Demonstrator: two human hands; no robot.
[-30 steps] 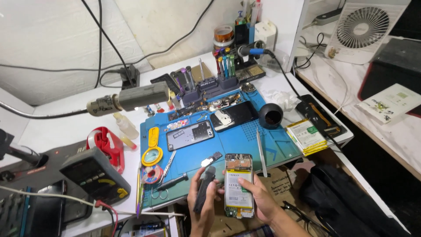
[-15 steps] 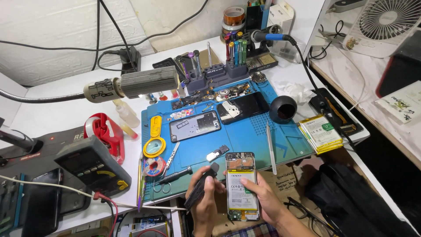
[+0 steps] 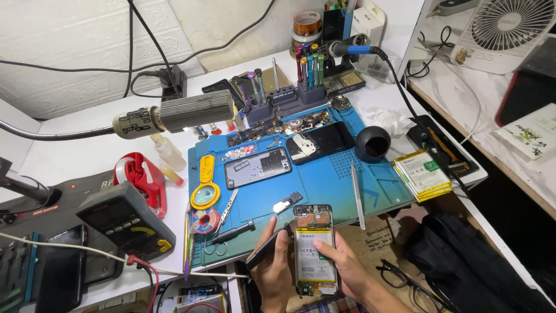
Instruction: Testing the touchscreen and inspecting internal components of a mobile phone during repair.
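While both hands meet at the near edge of the mat, the scene reads as follows.

Opened phone (image 3: 314, 249): back cover off, pale battery and circuit board exposed; it lies lengthwise between the two hands, its top end over the mat's near edge.

Right hand (image 3: 347, 266): cups the phone's right side; the fingers (image 3: 325, 250) curl together over the battery, fingertips resting on it, thumb under or behind the edge, not clearly seen.

Left hand (image 3: 277, 268): just left of the phone, fingers (image 3: 273, 239) closed around a dark slim tool (image 3: 267, 248); the tool's upper tip points at the phone's upper left corner, contact too small to tell.

Blue work mat (image 3: 324, 179): stretches away beyond the fingertips.

Small dark part (image 3: 288, 202): just beyond the left fingers.

Tweezers (image 3: 357, 194): beyond the right fingers, lying lengthwise.

Dark phone frame (image 3: 258, 167): farther out past the left fingers.

Screwdriver (image 3: 233, 233): left of the left hand, beside a solder reel (image 3: 204, 221).

Multimeter (image 3: 125, 220): well left of the left hand.

Spare batteries (image 3: 421, 172): stacked well right of the right hand.

Glasses (image 3: 399, 278): near the right wrist.
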